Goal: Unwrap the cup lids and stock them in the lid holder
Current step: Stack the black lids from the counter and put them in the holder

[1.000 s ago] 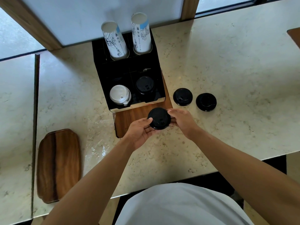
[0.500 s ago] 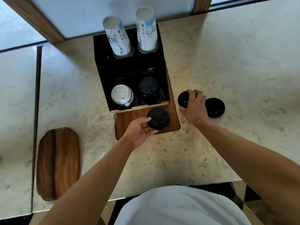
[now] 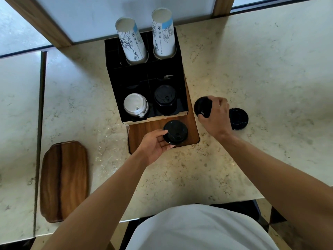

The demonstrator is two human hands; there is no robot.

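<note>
My left hand holds a small stack of round black plastic cup lids from below and from the near side, thumb curled onto its rim, flat face up, over the brown wooden board in front of the black compartmented lid holder. The holder's front right compartment, where a stack of black lids already stands, lies straight ahead of that grip and just beyond it, beside the white domed lids on the left. My right hand is out to the right on the pale marble surface, fingers curled down over a second black lid stack, pinching its rim; a third black lid stack lies just beside my wrist. I judge the left hand nearer the compartment, so its stack should go forward first.
</note>
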